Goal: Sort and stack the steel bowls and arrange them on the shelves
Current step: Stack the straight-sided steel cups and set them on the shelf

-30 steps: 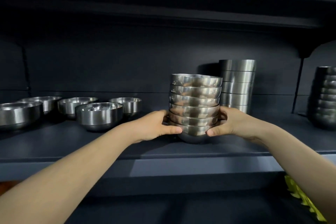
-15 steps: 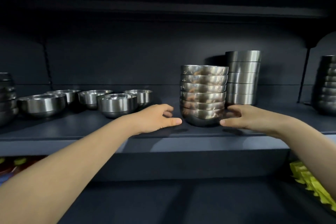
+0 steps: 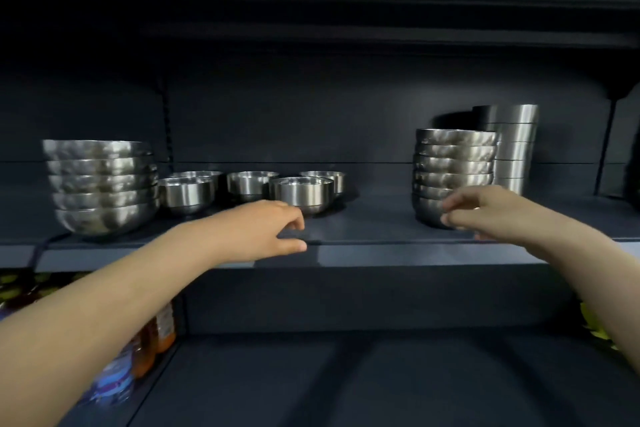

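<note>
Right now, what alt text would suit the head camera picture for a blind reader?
A person's empty left hand and right hand reach toward a dark shelf of steel bowls, the right hand just in front of a tall stack. Mid-shelf sit loose bowls, a wider stack stands far left, and stacked cups stand behind the tall stack.

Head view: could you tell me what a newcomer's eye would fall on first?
Two shiny piles dominate the dark shelf: the wide stack of steel bowls at far left and the narrower stack of bowls at right, loose small bowls between. The left hand and right hand reach in, holding nothing.
</note>
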